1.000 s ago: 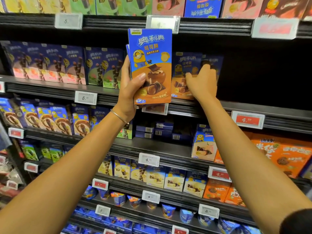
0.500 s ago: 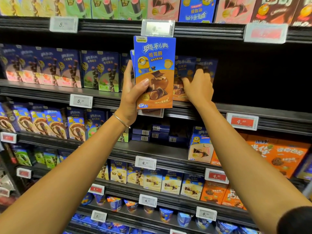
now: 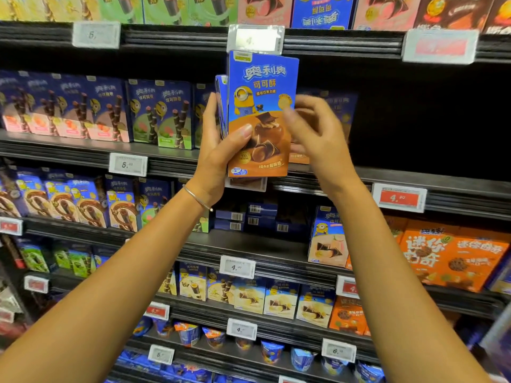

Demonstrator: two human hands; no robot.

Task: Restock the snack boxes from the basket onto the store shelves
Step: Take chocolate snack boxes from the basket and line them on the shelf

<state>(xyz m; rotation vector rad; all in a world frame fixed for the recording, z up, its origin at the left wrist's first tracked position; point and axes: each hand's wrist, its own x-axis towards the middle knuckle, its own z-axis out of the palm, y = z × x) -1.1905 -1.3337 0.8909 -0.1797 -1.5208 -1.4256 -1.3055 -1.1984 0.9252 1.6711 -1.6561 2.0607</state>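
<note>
Boxes (image 3: 262, 78) are gripped as a small stack in the L hand (image 3: 218, 158), raised in front of the shelf (image 3: 387, 176) and approx. level w/ its stock. The thumb is laid across the front face and the fingers are wrapped round the back. More box edges are seen behind the front one, at its left. A thin bracelet (image 3: 197, 199) is worn on that wrist.

On the front box "奥利奥" is printed in white at the top, w/ "可可酥" in yellow beneath. A Minion figure is shown beside it, and choc. pieces on the brown lower half. A white tag (image 3: 127, 165) on the shelf edge is read as "5." and a red tag (image 3: 398, 197) as "4."; the smaller digits are not legible. The tag (image 3: 255, 38) just above the stack is too washed out to read.

Vs. 0.5 s ago, the R hand (image 3: 312, 134) has been taken off the shelved boxes (image 3: 341, 106) and brought back beside the stack's right edge. Its fingers are half curled and blurred and nothing is seen held; whether the box is touched cannot be told. The stack has been kept in approx. the same spot.

The stack is held roughly upright: long axis vertical, top edge up, printed face toward the camera.
</note>
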